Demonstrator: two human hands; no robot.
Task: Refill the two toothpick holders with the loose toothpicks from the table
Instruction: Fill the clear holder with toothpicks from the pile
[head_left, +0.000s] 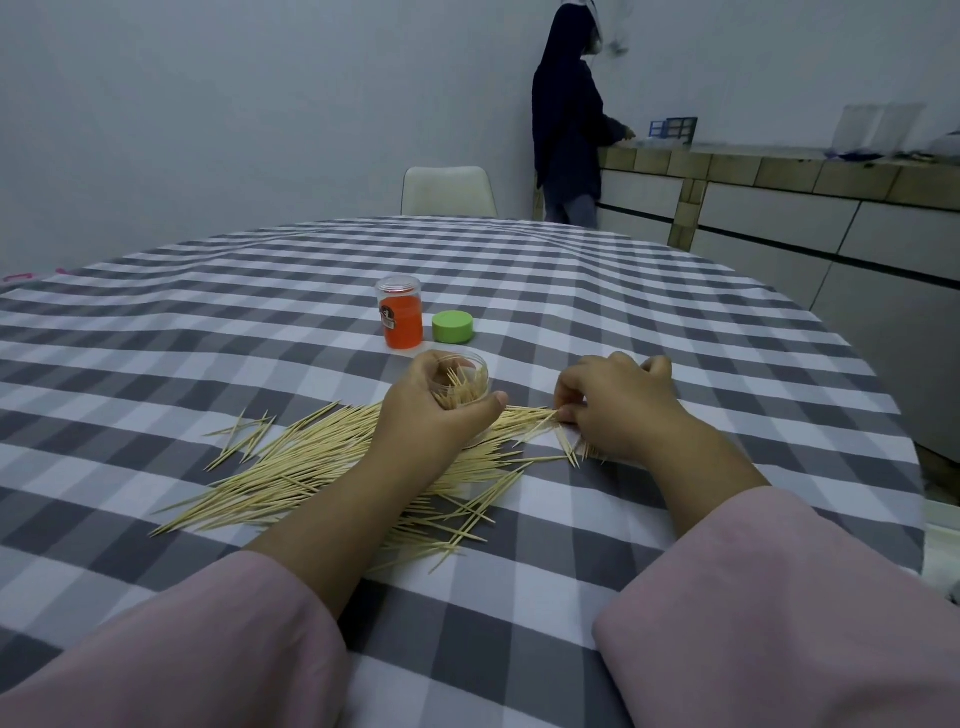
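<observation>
My left hand (431, 410) grips a clear toothpick holder (467, 382) that stands on the table, partly filled with toothpicks. Just right of it, my right hand (613, 410) pinches a few loose toothpicks against the cloth. A wide pile of loose toothpicks (311, 467) spreads under and left of my left forearm. Behind stands the orange holder (400, 314) with a clear lid on top, and a green lid (453, 327) lies beside it on its right.
The round table wears a grey and white checked cloth (675, 322). A white chair (449, 191) stands at the far side. A person in dark clothes (569, 119) stands at a counter (779, 171) at the back right.
</observation>
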